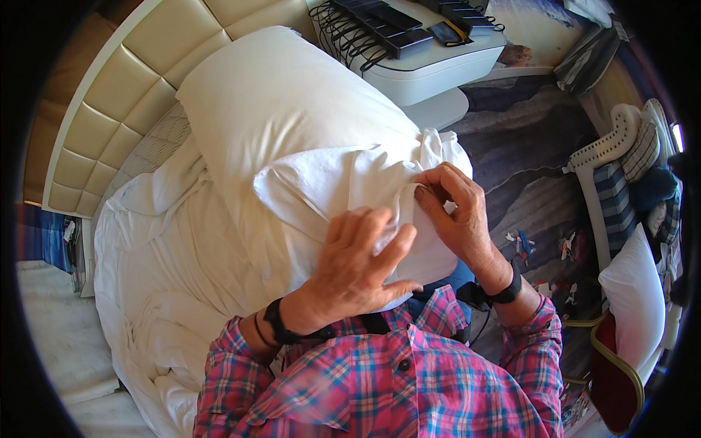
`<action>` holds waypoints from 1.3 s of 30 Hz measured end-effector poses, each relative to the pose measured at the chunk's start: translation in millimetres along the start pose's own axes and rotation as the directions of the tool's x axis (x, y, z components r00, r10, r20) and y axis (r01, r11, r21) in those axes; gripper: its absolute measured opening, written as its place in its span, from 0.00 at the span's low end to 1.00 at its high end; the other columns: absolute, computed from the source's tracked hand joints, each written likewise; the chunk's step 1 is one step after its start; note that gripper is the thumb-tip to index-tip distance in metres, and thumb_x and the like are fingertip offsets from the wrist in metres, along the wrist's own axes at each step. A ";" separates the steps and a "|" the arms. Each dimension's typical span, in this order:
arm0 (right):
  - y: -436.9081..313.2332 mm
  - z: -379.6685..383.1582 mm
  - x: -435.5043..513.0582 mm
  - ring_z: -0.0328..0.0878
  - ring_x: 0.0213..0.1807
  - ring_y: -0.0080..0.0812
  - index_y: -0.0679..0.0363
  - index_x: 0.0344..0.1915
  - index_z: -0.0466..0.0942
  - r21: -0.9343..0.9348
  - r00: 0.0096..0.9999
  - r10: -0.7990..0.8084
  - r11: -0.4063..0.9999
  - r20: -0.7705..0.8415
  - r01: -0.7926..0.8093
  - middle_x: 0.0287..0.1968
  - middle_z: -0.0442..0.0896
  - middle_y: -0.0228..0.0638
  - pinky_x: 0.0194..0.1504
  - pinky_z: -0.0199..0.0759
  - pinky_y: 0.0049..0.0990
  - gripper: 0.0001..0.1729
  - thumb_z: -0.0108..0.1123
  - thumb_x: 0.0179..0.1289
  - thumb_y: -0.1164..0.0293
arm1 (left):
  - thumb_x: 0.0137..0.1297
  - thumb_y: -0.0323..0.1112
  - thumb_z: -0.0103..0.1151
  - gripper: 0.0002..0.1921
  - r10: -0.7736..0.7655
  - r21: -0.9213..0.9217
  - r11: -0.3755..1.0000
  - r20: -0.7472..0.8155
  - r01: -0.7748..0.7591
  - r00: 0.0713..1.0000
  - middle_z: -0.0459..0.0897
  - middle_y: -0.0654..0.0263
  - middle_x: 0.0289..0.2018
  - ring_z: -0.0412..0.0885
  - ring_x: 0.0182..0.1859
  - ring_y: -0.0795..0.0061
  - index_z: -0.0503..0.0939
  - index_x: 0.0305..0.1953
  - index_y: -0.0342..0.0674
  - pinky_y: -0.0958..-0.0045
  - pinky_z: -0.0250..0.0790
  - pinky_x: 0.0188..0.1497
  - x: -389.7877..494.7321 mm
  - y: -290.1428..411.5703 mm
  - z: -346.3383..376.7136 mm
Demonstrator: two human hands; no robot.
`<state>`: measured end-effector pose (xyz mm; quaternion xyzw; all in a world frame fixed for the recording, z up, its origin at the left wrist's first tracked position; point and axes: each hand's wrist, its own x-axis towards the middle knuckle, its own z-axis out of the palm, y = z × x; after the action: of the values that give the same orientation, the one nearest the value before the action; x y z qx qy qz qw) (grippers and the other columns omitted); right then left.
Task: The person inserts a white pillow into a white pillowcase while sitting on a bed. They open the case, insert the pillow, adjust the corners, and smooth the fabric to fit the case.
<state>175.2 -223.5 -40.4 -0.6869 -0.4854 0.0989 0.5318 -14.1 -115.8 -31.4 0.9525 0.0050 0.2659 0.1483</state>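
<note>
A large pillow in a white pillowcase [285, 104] lies across the bed, its far end near the headboard. At its near end the loose white cloth of the case [323, 169] is folded and bunched. My right hand [452, 208] pinches a fold of this cloth between thumb and fingers, at the right side. My left hand [367, 263] is spread over the near part of the cloth, fingers apart, holding nothing; whether it touches the cloth cannot be told. Both wrists wear black bands.
A crumpled white sheet [164, 246] covers the mattress, beside a padded cream headboard [153, 71]. Black devices with cables [383, 27] lie on a white bedside table [432, 76]. At right stand a red chair [616, 378] bearing a white pillow [638, 301] and a sofa with cushions. Scraps litter the carpet.
</note>
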 end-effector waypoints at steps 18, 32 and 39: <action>39.0 -15.9 -53.8 0.65 0.73 0.58 0.49 0.73 0.69 -0.329 0.986 -0.168 0.931 -0.005 0.157 0.71 0.70 0.48 0.68 0.68 0.53 0.53 0.77 0.44 0.84 | 0.73 0.24 0.66 0.06 -0.703 -0.726 0.575 -0.202 0.377 0.682 0.76 0.77 0.34 0.66 0.32 0.93 0.78 0.39 0.36 0.86 0.62 0.34 -32.5 -69.0 0.7; 3.5 0.1 -62.1 0.82 0.51 0.40 0.57 0.52 0.83 -0.244 0.739 -0.646 0.698 0.194 0.674 0.54 0.84 0.39 0.52 0.75 0.37 0.23 0.72 0.54 0.66 | 0.62 0.20 0.69 0.07 -0.130 -0.658 0.570 0.518 0.491 0.845 0.84 0.62 0.34 0.84 0.40 0.60 0.82 0.39 0.38 0.64 0.75 0.42 -59.2 -28.8 -44.7; -1.2 11.0 -82.0 0.80 0.27 0.33 0.65 0.49 0.75 -0.027 0.714 -0.644 0.737 0.276 0.675 0.36 0.81 0.37 0.28 0.76 0.30 0.21 0.69 0.56 0.71 | 0.63 0.39 0.73 0.15 -0.061 -0.624 0.647 0.530 0.438 0.846 0.83 0.60 0.36 0.83 0.44 0.57 0.79 0.42 0.38 0.59 0.73 0.49 -68.8 -16.4 -32.6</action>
<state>125.6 -279.8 -75.1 -0.4821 -0.7661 -0.0431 0.4227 -88.6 -97.0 -44.2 0.8380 -0.0004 -0.0133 0.5455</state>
